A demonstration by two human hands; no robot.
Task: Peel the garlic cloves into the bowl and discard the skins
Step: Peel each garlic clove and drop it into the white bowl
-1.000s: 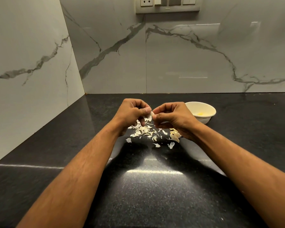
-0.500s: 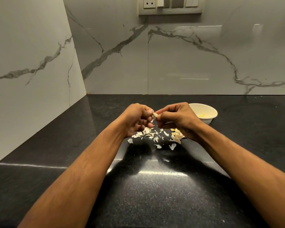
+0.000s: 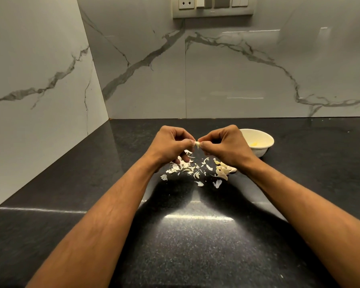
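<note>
Head view: both bare hands raised over a black speckled stone countertop (image 3: 185,242), meeting at the fingertips. Left hand (image 3: 170,145) and right hand (image 3: 224,146) each pinch one small pale garlic clove (image 3: 197,144) between thumb and curled fingers, one hand on each end; only a sliver of the clove shows between them. Whether loose skin hangs from it is too small to tell.

Below the hands: scatter of thin white papery garlic skins (image 3: 187,169) on the counter, mostly under the left hand. Just beside them, under the right wrist, a small cluster of cream-coloured garlic cloves (image 3: 223,170), apparently unpeeled, though that is hard to confirm. Small round white bowl (image 3: 258,150) sits on the counter behind the right hand, partly hidden by it; something yellowish lies at its bottom, likely peeled garlic.

Step in hand, as judged: mid-peel on one clove, fingertips working the skin off. Task looks partway through, with cloves still waiting on the counter and skins not yet discarded.

Next move calls for: strip the remaining skin, let it fall onto the pile, carry the bare clove right and back to the bowl, then pick another from the cluster. Needs a firm pinch; a peeled clove is probably slippery.
</note>
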